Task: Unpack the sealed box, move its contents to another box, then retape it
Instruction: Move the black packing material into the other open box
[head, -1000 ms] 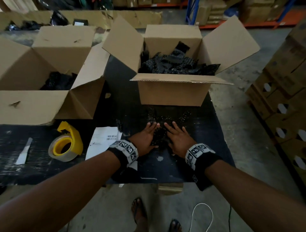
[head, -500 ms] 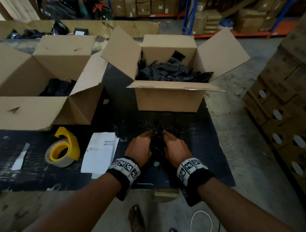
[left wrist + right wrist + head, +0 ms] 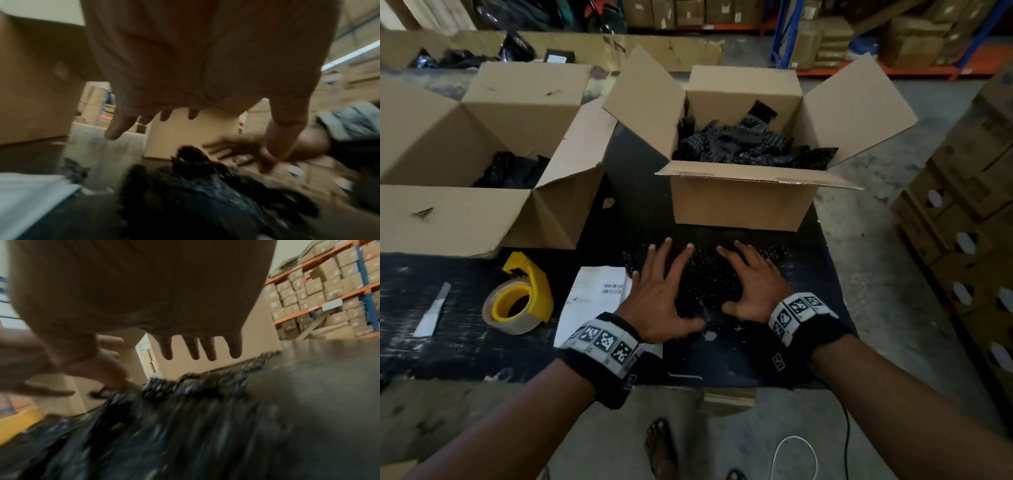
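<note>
Here both grips are wide: the left hand (image 3: 659, 301) and right hand (image 3: 755, 286) spread flat over a heap of black bubble-wrap bags (image 3: 709, 284) on the desk (image 3: 804, 260). More fill the right box (image 3: 743, 202); fewer lie in the left box (image 3: 465, 219).

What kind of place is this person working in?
Most likely a warehouse or packing area: tall shelving racks stacked with cartons, more stacked cartons beside the work table, and open cardboard boxes with a tape dispenser for resealing.
</note>
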Demonstrator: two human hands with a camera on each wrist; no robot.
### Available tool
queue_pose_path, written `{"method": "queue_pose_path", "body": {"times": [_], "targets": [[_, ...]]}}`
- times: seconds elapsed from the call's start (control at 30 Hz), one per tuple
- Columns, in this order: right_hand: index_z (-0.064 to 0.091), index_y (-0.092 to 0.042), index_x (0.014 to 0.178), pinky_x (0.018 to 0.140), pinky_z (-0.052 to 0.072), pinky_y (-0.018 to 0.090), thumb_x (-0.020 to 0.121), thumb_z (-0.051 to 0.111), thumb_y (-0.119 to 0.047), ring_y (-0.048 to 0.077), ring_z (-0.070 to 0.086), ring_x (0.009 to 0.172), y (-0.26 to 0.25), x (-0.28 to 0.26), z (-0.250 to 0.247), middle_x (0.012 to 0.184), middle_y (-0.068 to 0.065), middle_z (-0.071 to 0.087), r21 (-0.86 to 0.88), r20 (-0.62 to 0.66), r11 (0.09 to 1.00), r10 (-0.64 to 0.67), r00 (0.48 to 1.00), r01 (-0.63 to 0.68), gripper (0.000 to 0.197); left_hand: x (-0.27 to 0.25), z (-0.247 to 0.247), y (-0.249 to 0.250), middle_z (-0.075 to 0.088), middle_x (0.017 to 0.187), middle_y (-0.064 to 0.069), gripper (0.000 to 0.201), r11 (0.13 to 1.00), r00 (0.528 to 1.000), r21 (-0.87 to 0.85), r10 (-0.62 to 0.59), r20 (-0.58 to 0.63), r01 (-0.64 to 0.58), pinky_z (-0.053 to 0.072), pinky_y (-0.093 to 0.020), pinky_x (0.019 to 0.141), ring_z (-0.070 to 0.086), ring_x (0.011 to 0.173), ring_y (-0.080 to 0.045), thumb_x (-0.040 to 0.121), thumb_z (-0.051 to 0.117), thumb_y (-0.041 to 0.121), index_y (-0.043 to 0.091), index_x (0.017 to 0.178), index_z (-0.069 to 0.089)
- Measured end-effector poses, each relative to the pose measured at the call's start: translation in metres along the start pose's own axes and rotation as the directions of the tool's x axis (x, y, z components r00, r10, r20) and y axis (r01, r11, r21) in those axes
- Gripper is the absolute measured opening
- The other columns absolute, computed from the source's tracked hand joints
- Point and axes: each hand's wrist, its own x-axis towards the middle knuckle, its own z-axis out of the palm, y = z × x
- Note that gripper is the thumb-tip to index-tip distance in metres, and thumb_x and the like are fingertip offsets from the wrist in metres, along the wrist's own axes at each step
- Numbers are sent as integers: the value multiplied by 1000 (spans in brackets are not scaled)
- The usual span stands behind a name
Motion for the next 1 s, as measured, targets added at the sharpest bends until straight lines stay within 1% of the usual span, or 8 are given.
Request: {"method": "queue_pose_path", "body": {"times": [0.17, 0.33, 0.43, 0.53, 0.7, 0.77, 0.87, 1.0], "targets": [[-18, -52, 151, 117, 0, 64, 52, 76, -72, 28, -21, 151, 12, 22, -16, 163, -9, -28, -173, 144, 980, -78, 986, 102, 138, 23, 38, 19, -41, 161, 2, 137, 990, 983, 128, -84, 162, 64, 3, -76, 113, -33, 149, -34, 61, 66, 87, 42, 155, -24], [-18, -53, 150, 119, 2, 65, 75, 72, -57, 28, -18, 153, 10, 35, -8, 163, -8, -28, -210, 322, 973, -22, 947, 94, 118, 36, 56, 20, -35, 164, -2, 107, 968, 961, 189, -200, 189, 164, 6, -78, 113, -24, 152, -38, 89, 58, 65, 41, 157, -22], [-9, -46, 156, 121, 2, 60, 87, 62, -42, 25, -13, 154, 9, 22, 6, 166, -7, -20, -178, 297, 976, -72, 952, 129, 99, 34, 58, 16, -30, 166, -4, 96, 973, 967, 183, -172, 187, 138, 6, -76, 115, -21, 154, -37, 96, 51, 59, 40, 158, -20], [-2, -46, 157, 123, 1, 55, 86, 60, -45, 21, -13, 154, 12, 12, 5, 167, -9, -15, -97, 289, 984, -116, 950, 150, 94, 33, 51, 11, -27, 167, -3, 102, 974, 963, 196, -158, 217, 116, 5, -77, 114, -22, 154, -35, 91, 55, 64, 40, 158, -17], [-10, -49, 155, 120, 2, 56, 73, 75, -50, 25, -17, 153, 23, 9, -8, 165, -8, -23, -190, 408, 959, -118, 905, 211, 118, 39, 41, -1, -40, 161, -1, 131, 947, 968, 316, -124, 216, 51, -7, -80, 109, -37, 146, -38, 62, 63, 88, 45, 156, -18], [-12, -49, 154, 120, 3, 58, 71, 78, -49, 27, -19, 152, 28, 8, -8, 164, -8, -27, -220, 434, 947, -121, 893, 235, 123, 44, 40, -7, -41, 160, -2, 136, 952, 961, 302, -131, 244, 53, -6, -78, 112, -36, 147, -38, 58, 63, 92, 47, 156, -19], [-12, -48, 155, 121, 6, 60, 81, 72, -49, 26, -17, 152, 30, 8, -5, 164, -8, -25, -218, 420, 945, -134, 898, 242, 112, 46, 42, -11, -34, 164, -6, 126, 964, 947, 262, -119, 298, 39, -1, -72, 117, -26, 152, -36, 68, 61, 87, 44, 157, -18], [-10, -45, 156, 121, 16, 59, 98, 55, -42, 28, -6, 154, 25, 6, 5, 167, -6, -15, -170, 283, 960, -167, 944, 221, 87, 43, 46, -10, -26, 167, -10, 106, 979, 964, 204, -45, 262, -9, 3, -63, 123, -19, 155, -32, 88, 59, 68, 34, 161, -10]]}}
